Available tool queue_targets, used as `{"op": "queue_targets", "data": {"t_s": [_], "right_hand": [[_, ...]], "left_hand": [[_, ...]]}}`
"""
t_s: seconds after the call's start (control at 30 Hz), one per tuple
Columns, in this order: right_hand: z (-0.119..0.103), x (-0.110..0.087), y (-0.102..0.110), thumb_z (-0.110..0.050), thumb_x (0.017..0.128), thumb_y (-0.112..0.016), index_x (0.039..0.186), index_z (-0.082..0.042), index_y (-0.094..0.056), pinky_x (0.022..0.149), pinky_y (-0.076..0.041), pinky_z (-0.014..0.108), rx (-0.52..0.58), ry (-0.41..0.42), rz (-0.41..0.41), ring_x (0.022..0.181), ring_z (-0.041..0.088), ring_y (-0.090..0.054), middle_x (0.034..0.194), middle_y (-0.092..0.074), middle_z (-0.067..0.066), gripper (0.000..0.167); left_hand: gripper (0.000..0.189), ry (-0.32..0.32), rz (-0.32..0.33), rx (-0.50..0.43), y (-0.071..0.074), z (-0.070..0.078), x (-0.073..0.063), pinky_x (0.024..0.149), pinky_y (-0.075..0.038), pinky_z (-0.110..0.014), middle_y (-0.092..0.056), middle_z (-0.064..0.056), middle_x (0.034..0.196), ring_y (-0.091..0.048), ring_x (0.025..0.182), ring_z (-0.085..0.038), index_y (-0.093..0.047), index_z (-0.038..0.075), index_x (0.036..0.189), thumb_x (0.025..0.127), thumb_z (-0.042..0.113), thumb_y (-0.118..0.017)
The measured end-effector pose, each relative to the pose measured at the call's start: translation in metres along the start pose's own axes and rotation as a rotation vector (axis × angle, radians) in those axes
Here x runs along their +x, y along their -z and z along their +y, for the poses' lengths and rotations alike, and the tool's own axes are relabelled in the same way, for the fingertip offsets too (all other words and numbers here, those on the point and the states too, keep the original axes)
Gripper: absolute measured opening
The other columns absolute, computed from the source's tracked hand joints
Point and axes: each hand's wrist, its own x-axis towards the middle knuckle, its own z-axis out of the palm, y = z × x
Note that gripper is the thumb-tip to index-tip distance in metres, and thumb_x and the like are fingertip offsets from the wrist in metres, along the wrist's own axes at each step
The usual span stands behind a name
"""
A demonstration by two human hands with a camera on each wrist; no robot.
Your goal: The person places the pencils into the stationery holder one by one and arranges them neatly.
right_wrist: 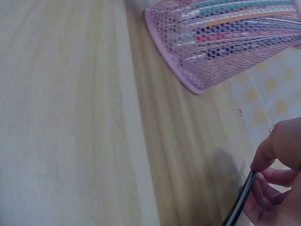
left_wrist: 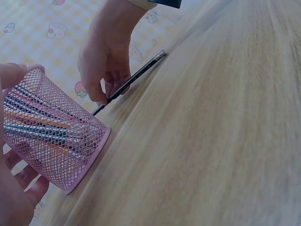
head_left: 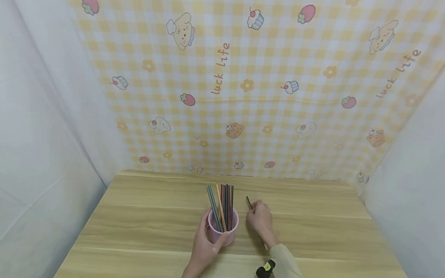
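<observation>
A pink mesh pencil cup (head_left: 221,238) stands on the wooden table, holding a bundle of pencils (head_left: 222,205) in blue-green, yellow, dark red and black. My left hand (head_left: 202,250) wraps around the cup's near left side, thumb at the front by the rim. To the right of the cup, my right hand (head_left: 261,219) pinches a dark pencil (left_wrist: 136,76) between thumb and fingers. That pencil slants low over the table, a silvery end showing in the left wrist view. Whether it touches the tabletop, I cannot tell.
The wooden table (head_left: 138,237) runs back to a yellow checked cloth (head_left: 264,112) hung behind it. White sheets (head_left: 27,139) hang at the left and right sides. A small black device (head_left: 265,271) sits by the right sleeve cuff.
</observation>
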Motion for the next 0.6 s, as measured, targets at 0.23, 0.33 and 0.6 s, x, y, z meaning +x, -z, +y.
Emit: {"op": "queue_targets", "data": {"t_s": [0.23, 0.33, 0.6], "right_hand": [[-0.005, 0.000, 0.012, 0.000, 0.084, -0.057, 0.111, 0.009, -0.065, 0.080, -0.059, 0.046, 0.085, -0.019, -0.010, 0.087, 0.032, -0.068, 0.094, -0.071, 0.019, 0.030], [-0.008, -0.001, 0.017, 0.000, 0.085, -0.059, 0.110, 0.010, -0.064, 0.077, -0.060, 0.046, 0.112, 0.008, 0.000, 0.083, 0.030, -0.067, 0.091, -0.070, 0.019, 0.028], [-0.015, -0.002, 0.021, 0.002, 0.085, -0.060, 0.109, 0.007, -0.065, 0.080, -0.060, 0.046, 0.150, 0.054, 0.037, 0.085, 0.030, -0.068, 0.092, -0.069, 0.018, 0.025]], "left_hand": [[0.088, 0.009, -0.005, -0.013, 0.001, 0.001, 0.000, 0.118, -0.039, -0.052, -0.054, -0.011, 0.149, -0.053, 0.136, -0.028, -0.037, 0.013, 0.154, 0.079, 0.017, -0.084], [0.087, 0.010, -0.005, -0.013, 0.001, 0.001, 0.000, 0.119, -0.039, -0.051, -0.054, -0.011, 0.148, -0.053, 0.136, -0.028, -0.037, 0.013, 0.154, 0.080, 0.017, -0.084], [0.088, 0.002, -0.004, -0.017, 0.001, -0.001, 0.000, 0.119, -0.040, -0.047, -0.055, -0.010, 0.148, -0.053, 0.136, -0.027, -0.038, 0.013, 0.154, 0.079, 0.017, -0.084]]}}
